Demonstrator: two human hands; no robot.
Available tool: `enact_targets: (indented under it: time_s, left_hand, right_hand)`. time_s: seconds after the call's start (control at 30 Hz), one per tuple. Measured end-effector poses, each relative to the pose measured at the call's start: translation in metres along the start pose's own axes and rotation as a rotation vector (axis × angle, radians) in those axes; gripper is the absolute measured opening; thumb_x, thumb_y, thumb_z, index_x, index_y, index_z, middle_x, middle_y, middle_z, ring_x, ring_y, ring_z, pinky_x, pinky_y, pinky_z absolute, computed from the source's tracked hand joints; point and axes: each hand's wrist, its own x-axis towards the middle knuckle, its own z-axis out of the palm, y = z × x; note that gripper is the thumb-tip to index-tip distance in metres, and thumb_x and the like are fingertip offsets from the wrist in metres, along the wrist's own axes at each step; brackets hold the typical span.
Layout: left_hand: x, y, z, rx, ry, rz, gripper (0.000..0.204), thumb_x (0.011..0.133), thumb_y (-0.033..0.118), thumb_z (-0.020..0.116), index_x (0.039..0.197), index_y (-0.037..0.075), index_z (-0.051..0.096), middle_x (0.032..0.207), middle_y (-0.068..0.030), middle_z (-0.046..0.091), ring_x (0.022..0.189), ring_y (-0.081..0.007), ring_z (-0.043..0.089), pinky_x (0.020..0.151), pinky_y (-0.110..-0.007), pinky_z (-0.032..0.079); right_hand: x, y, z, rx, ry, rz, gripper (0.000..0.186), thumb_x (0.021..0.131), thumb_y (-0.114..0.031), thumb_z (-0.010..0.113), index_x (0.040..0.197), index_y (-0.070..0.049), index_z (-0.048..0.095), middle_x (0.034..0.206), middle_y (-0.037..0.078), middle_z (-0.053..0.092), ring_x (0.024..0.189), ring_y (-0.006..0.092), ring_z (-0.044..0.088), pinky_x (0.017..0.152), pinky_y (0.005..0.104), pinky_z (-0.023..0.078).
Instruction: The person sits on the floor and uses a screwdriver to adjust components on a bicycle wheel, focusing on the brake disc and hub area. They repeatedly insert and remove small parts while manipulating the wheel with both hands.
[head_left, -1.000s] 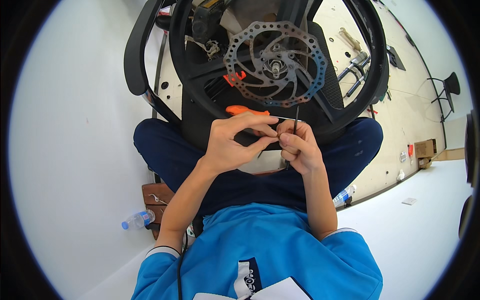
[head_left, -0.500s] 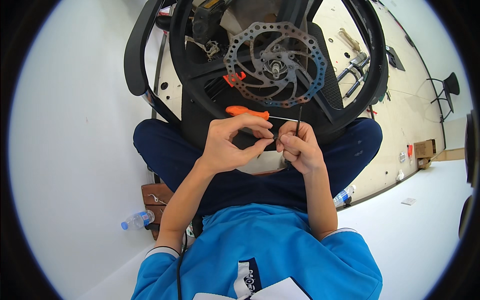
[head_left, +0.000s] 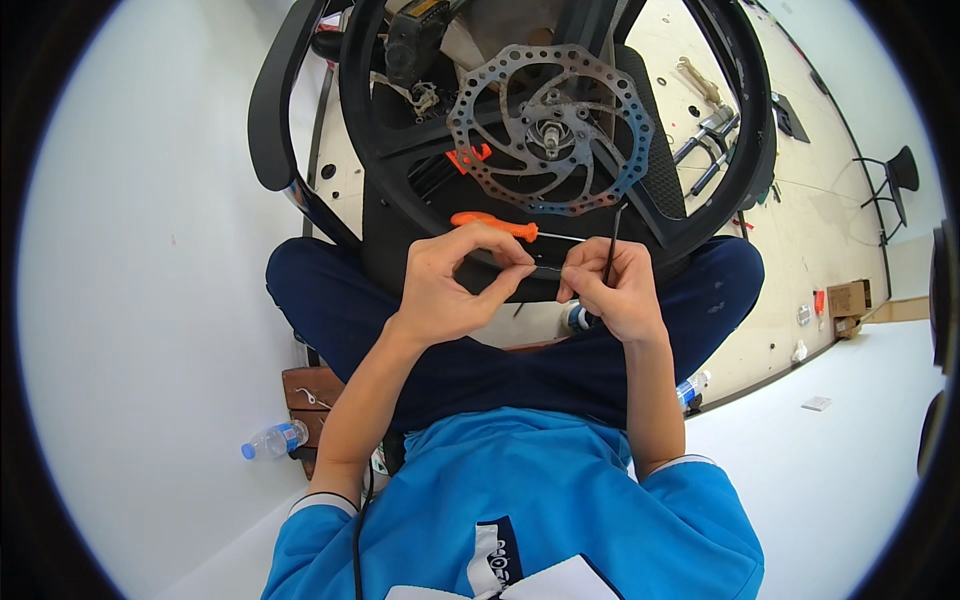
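Note:
A thin, pale strand stretches between my two hands above the near edge of a black chair seat. My left hand pinches one end between thumb and forefinger. The other end sits in the fingertips of my right hand, which also holds a thin black rod with a short bent tip, like a hex key, pointing up. Just beyond my hands lies a screwdriver with an orange handle. A black spoked wheel rests on the seat, with a perforated metal brake disc facing up.
An armrest rises at the left of the chair. Metal fork-like parts lie on the floor at right. Plastic bottles stand or lie low on both sides. A cardboard box and a black chair are farther right.
My hands have drawn apart, the right moving rightward and the left slightly leftward. The strand now shows between them. The black rod has shifted right with my right hand.

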Motion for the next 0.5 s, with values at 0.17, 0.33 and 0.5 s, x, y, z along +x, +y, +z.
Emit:
enact_targets:
  time_s: [0.17,0.33,0.5]
  left_hand:
    - [0.004,0.002,-0.001,0.004,0.027,0.028,0.017,0.076,-0.01,0.072,0.086,0.001,0.065,0.085,-0.0087,0.072,0.079,-0.0165,0.071,0.073,-0.025,0.055]
    - [0.004,0.008,0.001,-0.095,0.028,-0.016,0.018,0.079,-0.013,0.07,0.09,-0.001,0.062,0.091,-0.0119,0.07,0.086,-0.0169,0.07,0.078,-0.027,0.056]
    - [0.004,0.011,0.004,-0.252,0.041,-0.103,0.018,0.082,-0.013,0.069,0.092,-0.001,0.058,0.093,-0.013,0.068,0.09,-0.0164,0.068,0.086,-0.031,0.055]
  right_hand:
    - [0.004,-0.01,-0.001,-0.161,-0.028,-0.038,0.007,0.086,0.0,0.069,0.088,0.005,0.065,0.072,0.009,0.071,0.054,0.0003,0.051,0.051,0.0161,0.038]
    - [0.004,-0.021,-0.001,-0.228,-0.052,-0.037,0.008,0.085,-0.001,0.07,0.088,0.005,0.065,0.069,0.006,0.069,0.052,-0.0007,0.048,0.051,0.0161,0.038]
    - [0.003,-0.022,0.002,-0.271,-0.109,-0.061,0.006,0.084,0.001,0.068,0.088,0.004,0.064,0.068,0.005,0.068,0.052,-0.0001,0.052,0.051,0.0157,0.039]
